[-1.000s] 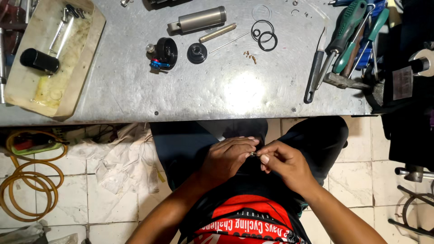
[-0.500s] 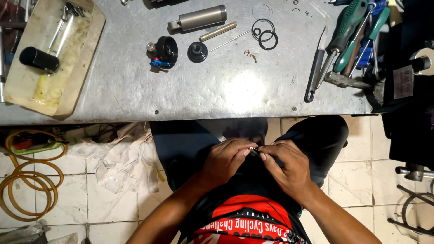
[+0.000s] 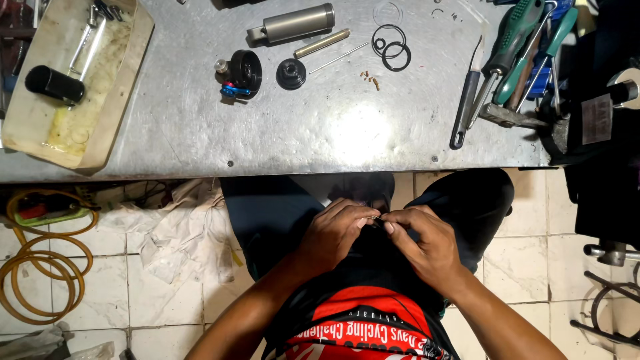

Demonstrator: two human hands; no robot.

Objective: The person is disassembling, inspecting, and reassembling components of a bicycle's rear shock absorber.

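While the person is sitting below the counter [image 3: 200, 133], both hands are meeting over the lap: the left hand [image 3: 337, 230] and the right hand [image 3: 427, 243] are pinching a small dark part [image 3: 377, 221] between their fingertips, thumbs and forefingers closed on it from either side; what the part is cannot be told. Up on the counter, a grey cylinder [image 3: 293, 23] is lying beside a thin brass rod [image 3: 322, 43], with a black cap [image 3: 243, 70] and a smaller black disc [image 3: 291, 73] just below them. Black rings [image 3: 390, 48] are lying to their right, near a few tiny brass bits [image 3: 370, 79]. Green-handled screwdrivers [image 3: 517, 37] are crowding the right end, and a beige tray [image 3: 130, 73] holding a black tube [image 3: 55, 84] is sitting at the left. Yellow hose [image 3: 40, 267] is coiling on the tiled floor [image 3: 547, 267]
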